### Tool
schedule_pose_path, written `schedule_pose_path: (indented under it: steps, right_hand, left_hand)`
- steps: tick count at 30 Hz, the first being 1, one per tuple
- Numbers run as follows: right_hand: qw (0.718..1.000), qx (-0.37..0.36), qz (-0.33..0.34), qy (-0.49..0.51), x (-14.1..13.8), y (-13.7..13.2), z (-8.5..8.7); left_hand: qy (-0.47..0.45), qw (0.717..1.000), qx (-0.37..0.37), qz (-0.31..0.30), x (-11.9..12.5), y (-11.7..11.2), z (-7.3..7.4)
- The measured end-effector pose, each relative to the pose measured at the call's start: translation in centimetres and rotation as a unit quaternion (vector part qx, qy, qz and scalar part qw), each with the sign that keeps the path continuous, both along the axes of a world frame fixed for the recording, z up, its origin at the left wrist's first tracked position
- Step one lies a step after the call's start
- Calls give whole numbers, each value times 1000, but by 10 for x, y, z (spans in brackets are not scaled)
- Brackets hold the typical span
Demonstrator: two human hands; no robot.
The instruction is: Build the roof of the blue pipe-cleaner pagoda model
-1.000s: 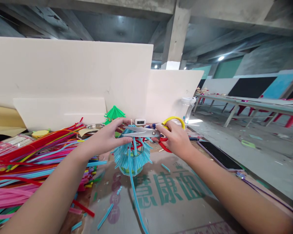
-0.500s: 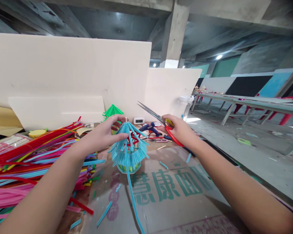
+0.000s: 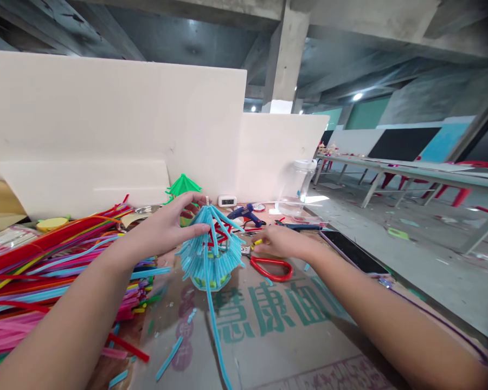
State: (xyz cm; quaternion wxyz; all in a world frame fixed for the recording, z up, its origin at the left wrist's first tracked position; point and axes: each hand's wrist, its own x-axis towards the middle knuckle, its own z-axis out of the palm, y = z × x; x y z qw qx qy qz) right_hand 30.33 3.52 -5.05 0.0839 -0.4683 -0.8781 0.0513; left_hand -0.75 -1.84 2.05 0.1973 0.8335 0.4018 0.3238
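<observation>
A small pavilion-like model with a roof of light-blue pipe cleaners stands on the printed cardboard. My left hand grips its roof near the peak, thumb in front; the other fingers are partly hidden behind. One long blue pipe cleaner hangs from the roof down across the cardboard. Low over the table, my right hand has its fingers curled at the yellow-lined handle of the scissors. Their red loop rests on the cardboard, and the blades are hidden behind the model.
Bundles of coloured pipe cleaners fill the left side. Behind the model are a green umbrella-shaped roof, a small white digital clock and a blue glue gun. A phone and a clear bottle are at the right.
My right hand has come down and slightly left, lowering the scissors from mid-air to the table beside the model. My left hand keeps its hold on the roof.
</observation>
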Motion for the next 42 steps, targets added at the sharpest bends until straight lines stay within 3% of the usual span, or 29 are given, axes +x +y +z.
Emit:
schedule_pose_path:
  steps: [5,11,20,24,29,35,38,42]
  right_hand:
    - [989,120,-76,49,15,28,-18]
    - [991,105,-77,33,35,49,-45]
    - [993,90,-62,37,34,52,-40]
    - [988,95,-88,80,37,52,-38]
    - [975,120,-91,161,38,45,-19]
    - [964,156,-37,214,11,4,29]
    - [950,236,20,203,-10,-26,47]
    - [929,321,96,157,-33,-58,55]
  left_hand:
    - [-9,1000,-1,-9,2,-2,2]
    - [-12,1000,6,-12,5,-6,4]
    - [4,1000,11,0,9,-12,7]
    - [-1,1000,6,-1,8,-11,7]
    - [-12,1000,-12,0,5,-7,5]
    - [-3,1000,3,-4,6,-9,6]
    - [14,999,27,-15,8,-12,6]
    - [30,998,44,-21,11,-15,5]
